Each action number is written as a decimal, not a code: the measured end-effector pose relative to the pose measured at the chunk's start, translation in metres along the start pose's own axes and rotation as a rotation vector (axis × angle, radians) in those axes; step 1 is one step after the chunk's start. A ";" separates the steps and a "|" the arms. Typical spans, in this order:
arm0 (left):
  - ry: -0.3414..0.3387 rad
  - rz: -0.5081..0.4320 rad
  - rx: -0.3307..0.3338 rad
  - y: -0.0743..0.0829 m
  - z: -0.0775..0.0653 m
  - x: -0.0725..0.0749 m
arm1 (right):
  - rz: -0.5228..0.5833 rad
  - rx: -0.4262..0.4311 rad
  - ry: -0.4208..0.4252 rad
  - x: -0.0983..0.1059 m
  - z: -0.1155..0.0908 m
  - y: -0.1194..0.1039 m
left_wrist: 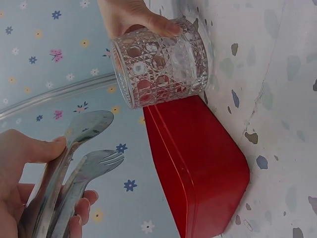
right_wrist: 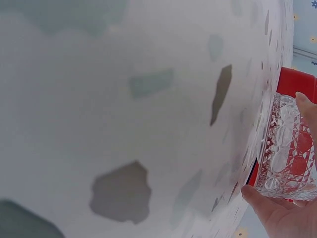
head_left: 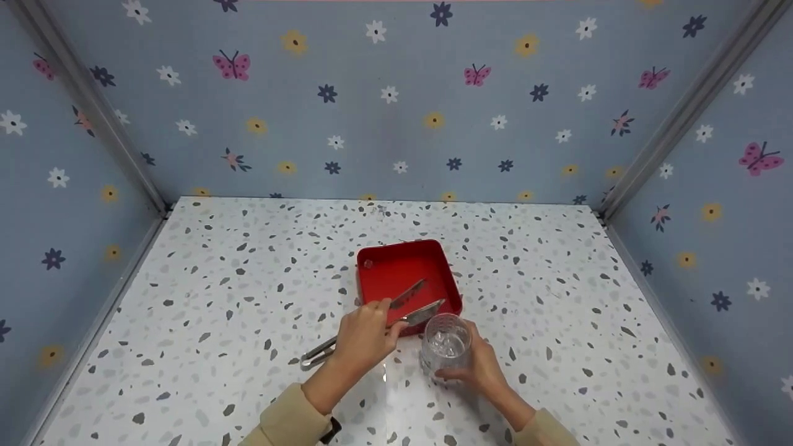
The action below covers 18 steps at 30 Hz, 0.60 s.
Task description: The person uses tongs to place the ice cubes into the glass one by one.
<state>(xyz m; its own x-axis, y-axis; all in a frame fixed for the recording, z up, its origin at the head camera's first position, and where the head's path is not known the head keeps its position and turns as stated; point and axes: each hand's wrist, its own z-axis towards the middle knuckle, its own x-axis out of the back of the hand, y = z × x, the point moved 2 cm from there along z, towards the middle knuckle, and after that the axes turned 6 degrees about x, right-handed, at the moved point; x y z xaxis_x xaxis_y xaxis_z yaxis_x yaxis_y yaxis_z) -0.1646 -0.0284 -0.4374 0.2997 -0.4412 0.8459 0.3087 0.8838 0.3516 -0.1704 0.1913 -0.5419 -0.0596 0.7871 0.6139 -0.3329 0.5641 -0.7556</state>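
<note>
My left hand (head_left: pixel 361 339) grips metal serving tongs (left_wrist: pixel 89 126), one end spoon-shaped and the other slotted like a fork. The tong ends stand apart with nothing between them, over the near right part of a square red tray (head_left: pixel 396 272). My right hand (head_left: pixel 486 368) holds a clear cut-pattern glass (head_left: pixel 446 350) round its side, upright by the tray's near right corner. Clear lumps show inside the glass in the head view. One small clear piece (head_left: pixel 368 264) lies in the tray's far left corner.
The white speckled tabletop (head_left: pixel 248 297) spreads around the tray. Blue flowered panels (head_left: pixel 384 124) enclose it at the back and on both sides, with grey posts (head_left: pixel 681 105) at the far corners.
</note>
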 end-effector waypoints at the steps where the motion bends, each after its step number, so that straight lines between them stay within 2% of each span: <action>1: -0.001 0.004 0.007 -0.001 0.001 0.000 | 0.000 -0.005 0.000 0.000 0.000 0.000; 6: -0.011 0.019 0.044 -0.006 0.005 -0.003 | 0.006 -0.034 -0.009 0.000 0.000 0.000; 12: -0.012 0.054 0.098 -0.011 0.012 -0.008 | 0.008 -0.017 -0.006 0.000 0.000 0.000; 18: -0.067 0.057 0.171 -0.018 0.020 -0.015 | 0.001 -0.010 -0.003 0.001 0.000 0.000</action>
<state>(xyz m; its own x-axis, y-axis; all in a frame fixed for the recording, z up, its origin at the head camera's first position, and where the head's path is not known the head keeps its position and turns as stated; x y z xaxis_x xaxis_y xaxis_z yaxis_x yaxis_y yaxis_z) -0.1925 -0.0342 -0.4487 0.2497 -0.3829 0.8894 0.1334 0.9233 0.3601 -0.1701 0.1923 -0.5419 -0.0627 0.7868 0.6140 -0.3235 0.5660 -0.7583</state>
